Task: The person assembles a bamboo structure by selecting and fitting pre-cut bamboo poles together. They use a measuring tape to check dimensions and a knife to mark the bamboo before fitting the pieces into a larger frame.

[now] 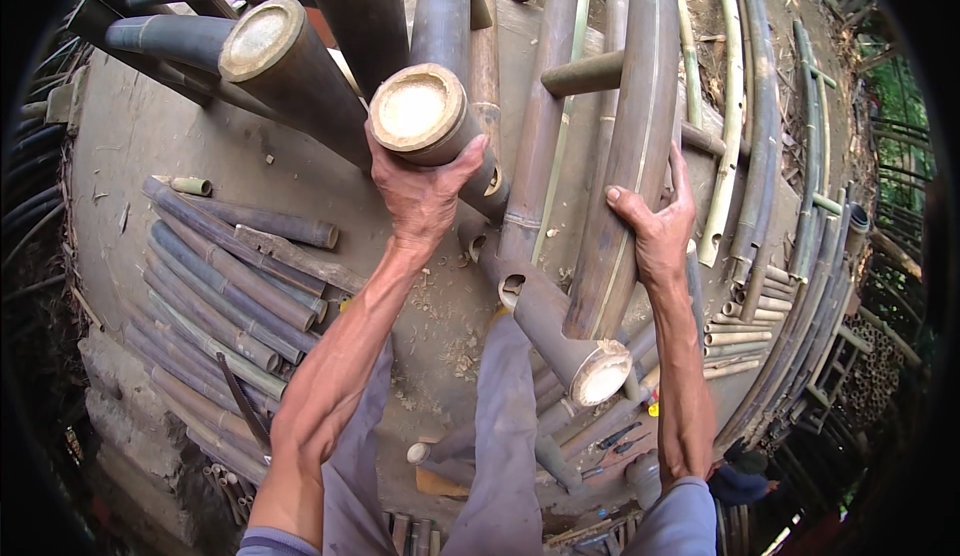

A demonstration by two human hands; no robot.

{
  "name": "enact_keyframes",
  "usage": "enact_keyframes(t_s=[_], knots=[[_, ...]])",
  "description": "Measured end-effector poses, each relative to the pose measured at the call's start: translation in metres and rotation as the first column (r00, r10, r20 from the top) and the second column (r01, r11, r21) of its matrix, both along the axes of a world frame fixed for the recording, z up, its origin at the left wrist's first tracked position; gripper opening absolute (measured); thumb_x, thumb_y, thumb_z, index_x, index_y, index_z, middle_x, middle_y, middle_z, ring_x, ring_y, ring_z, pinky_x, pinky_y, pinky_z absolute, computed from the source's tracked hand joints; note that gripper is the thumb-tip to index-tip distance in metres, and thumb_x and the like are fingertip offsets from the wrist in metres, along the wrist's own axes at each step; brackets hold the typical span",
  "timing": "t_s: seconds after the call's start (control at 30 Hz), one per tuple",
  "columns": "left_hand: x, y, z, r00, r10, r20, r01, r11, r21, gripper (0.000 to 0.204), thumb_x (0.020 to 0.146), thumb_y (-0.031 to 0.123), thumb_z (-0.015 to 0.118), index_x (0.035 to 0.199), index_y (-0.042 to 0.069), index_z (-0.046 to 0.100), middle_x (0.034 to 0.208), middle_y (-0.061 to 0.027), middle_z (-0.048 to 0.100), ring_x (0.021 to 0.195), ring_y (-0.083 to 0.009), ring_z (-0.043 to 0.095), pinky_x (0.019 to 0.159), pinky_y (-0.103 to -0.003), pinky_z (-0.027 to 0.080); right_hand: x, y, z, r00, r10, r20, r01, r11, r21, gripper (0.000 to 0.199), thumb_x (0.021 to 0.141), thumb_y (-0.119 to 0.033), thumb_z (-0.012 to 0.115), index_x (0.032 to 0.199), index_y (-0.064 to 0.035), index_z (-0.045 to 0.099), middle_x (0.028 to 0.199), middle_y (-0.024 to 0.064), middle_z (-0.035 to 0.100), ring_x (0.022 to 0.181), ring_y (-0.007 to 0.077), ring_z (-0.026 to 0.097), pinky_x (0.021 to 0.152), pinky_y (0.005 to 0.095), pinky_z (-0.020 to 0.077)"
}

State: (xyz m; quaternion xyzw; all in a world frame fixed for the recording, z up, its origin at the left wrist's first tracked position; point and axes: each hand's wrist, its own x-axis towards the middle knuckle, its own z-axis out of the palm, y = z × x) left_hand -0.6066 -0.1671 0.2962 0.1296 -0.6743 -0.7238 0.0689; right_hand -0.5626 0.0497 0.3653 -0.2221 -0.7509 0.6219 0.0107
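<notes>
Close in is a short brown bamboo tube (562, 331) with a pale end. Past it, to the right, the right hand (655, 224) pinches the edge of a long, wide, brown bamboo pole (625, 186). The left hand (425, 184) curls round a thick, round, dark bamboo post (416, 111). A firm, even hold seems best to stop wobbling. Farther off is a thin, pale bamboo pole (732, 136).

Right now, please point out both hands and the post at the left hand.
Left hand (422, 190), head view: back of the hand.
Right hand (662, 239), head view: back of the hand.
Bamboo post (415, 108), head view: pale cut end.
</notes>
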Motion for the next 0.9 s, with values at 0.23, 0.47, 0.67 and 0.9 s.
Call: enact_keyframes(t_s=[0.23,0.47,0.67,0.9], knots=[[-0.03,-0.028,0.009,0.962,-0.226,-0.152,0.171,0.936,-0.307,0.076,0.058,0.023,0.087,0.117,0.002,0.045,0.106,-0.0121,0.059,0.097,-0.0223,0.06,0.084,-0.037,0.05,0.009,-0.009,-0.004,0.998,-0.028,-0.056,0.029,0.999,0.022,0.089,0.068,-0.007,0.074,0.14,0.009,0.024,0.121,0.0213,0.052,0.101,0.0244,0.059,0.087,0.0344,0.0509],[-0.019,-0.022,0.024,0.96,-0.242,-0.137,0.116,0.795,-0.595,0.076,0.062,0.019,0.083,0.124,-0.001,0.044,0.114,-0.0166,0.052,0.107,-0.0293,0.054,0.093,-0.039,0.045,-0.086,-0.03,-0.038,0.998,0.042,-0.036,-0.033,0.978,0.205,0.096,0.075,-0.027,0.075,0.14,0.0147,0.019,0.122,0.0369,0.05,0.105,0.0338,0.061,0.091,0.037,0.0496],[-0.001,-0.044,0.031,0.967,-0.151,-0.205,-0.035,0.718,-0.695,0.088,0.067,0.012,0.078,0.142,0.005,0.031,0.123,-0.017,0.04,0.115,-0.0303,0.041,0.098,-0.042,0.037,-0.153,-0.06,-0.068,0.997,0.079,-0.014,-0.074,0.977,0.199,0.08,0.085,-0.041,0.064,0.139,0.0089,0.031,0.13,0.0328,0.047,0.121,0.0392,0.049,0.104,0.0397,0.0387],[-0.003,-0.048,0.031,0.924,-0.279,-0.261,-0.003,0.679,-0.734,0.081,0.069,0.01,0.076,0.14,0.014,0.038,0.128,-0.0152,0.038,0.118,-0.0302,0.041,0.101,-0.041,0.036,-0.173,-0.064,-0.088,0.996,0.047,-0.078,-0.038,0.993,0.114,0.076,0.087,-0.041,0.062,0.139,0.0063,0.034,0.126,0.031,0.052,0.119,0.0373,0.052,0.102,0.0391,0.0391]])
